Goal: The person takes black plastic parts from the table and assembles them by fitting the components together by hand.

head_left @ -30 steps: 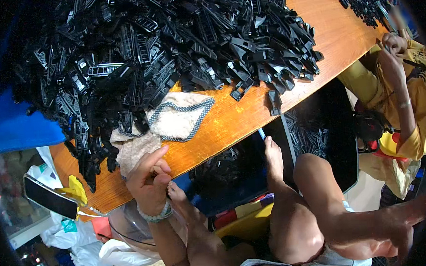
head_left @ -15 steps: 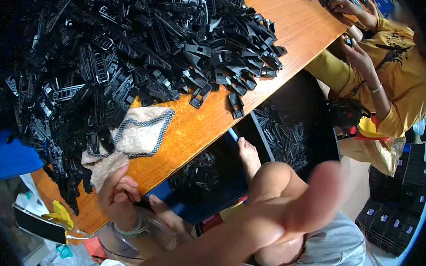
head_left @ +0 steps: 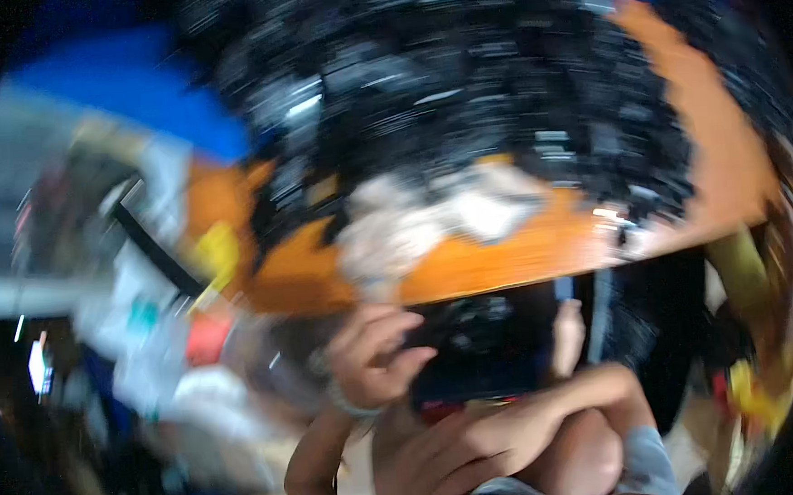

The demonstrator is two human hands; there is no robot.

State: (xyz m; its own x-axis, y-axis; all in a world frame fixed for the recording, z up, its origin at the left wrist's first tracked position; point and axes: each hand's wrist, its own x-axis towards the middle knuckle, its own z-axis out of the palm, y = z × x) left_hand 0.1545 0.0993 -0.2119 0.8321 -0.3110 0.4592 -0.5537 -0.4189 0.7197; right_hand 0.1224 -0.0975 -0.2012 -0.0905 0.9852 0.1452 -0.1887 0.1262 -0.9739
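Note:
Motion smears much of the head view. My left hand (head_left: 377, 350), a pale bracelet at its wrist, is just off the table's near edge. Its thumb and fingers are apart, slightly curled, and I see nothing between them. Beyond it a crumpled whitish cloth (head_left: 387, 239) lies on the orange-brown wooden table (head_left: 497, 264). My right hand (head_left: 490, 437) appears low over my bare legs; blur hides how its fingers are set. A large heap of black plastic parts (head_left: 459, 89) covers most of the table.
Under the table edge stands a dark bin (head_left: 475, 351) with black parts inside. White plastic bags (head_left: 215, 395), a red item (head_left: 207, 339) and a yellow item (head_left: 218, 252) lie at the left. A blue surface (head_left: 132, 82) shows far left. Part of another person (head_left: 743, 272) is at the right.
The view has swung left, so the table and heap appear further right. My left hand has come away from the cloth's edge. My right hand is no longer stretched out to the right.

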